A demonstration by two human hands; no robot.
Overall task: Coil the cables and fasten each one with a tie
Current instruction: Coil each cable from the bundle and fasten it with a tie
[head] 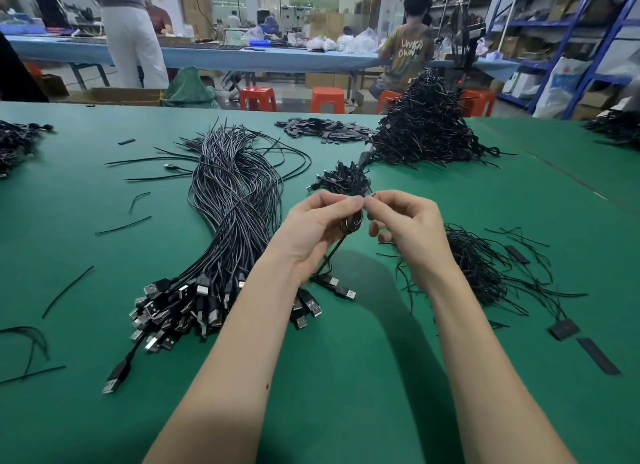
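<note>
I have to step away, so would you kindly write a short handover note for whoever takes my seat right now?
Left hand grips a small coiled cable above the green table; its USB ends hang down to the table.
Right hand pinches at the top of that coil, apparently the tie; too small to confirm.
Done: a heap of bundled cables at far right, a small cluster just beyond the hands.
Left: finish this one, then the big bundle of loose cables on the left. Spare ties lie on the right.
</note>
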